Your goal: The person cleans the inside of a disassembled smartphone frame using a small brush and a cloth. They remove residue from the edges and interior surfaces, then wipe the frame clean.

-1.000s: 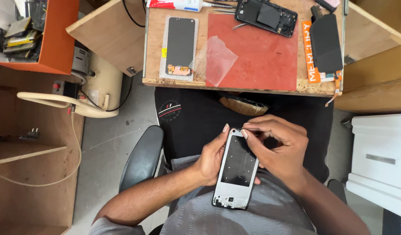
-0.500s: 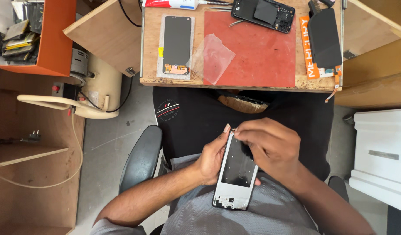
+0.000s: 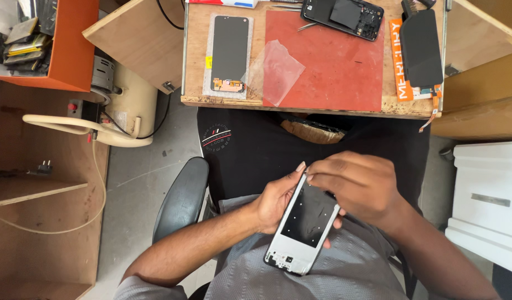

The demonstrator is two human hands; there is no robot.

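Observation:
My left hand (image 3: 275, 200) holds a silver phone frame (image 3: 303, 228) over my lap, gripping its left edge. My right hand (image 3: 359, 186) rests over the frame's top end, its fingertips pinched at the top left corner. What the fingertips pinch is too small to tell. The frame's inside is dark and its lower end points toward my body.
A wooden bench (image 3: 195, 100) ahead carries a red mat (image 3: 334, 61), a phone screen (image 3: 229, 53) on a white sheet, a clear plastic film (image 3: 275, 69), an opened phone (image 3: 345, 16) and a black panel (image 3: 421, 50). A cream machine (image 3: 122, 111), orange box (image 3: 50, 44) and white cabinet (image 3: 489, 200) flank my chair.
The view has shifted slightly down. My right hand's fingertips have slid from the frame's top right area to its top left corner. The left hand keeps its hold.

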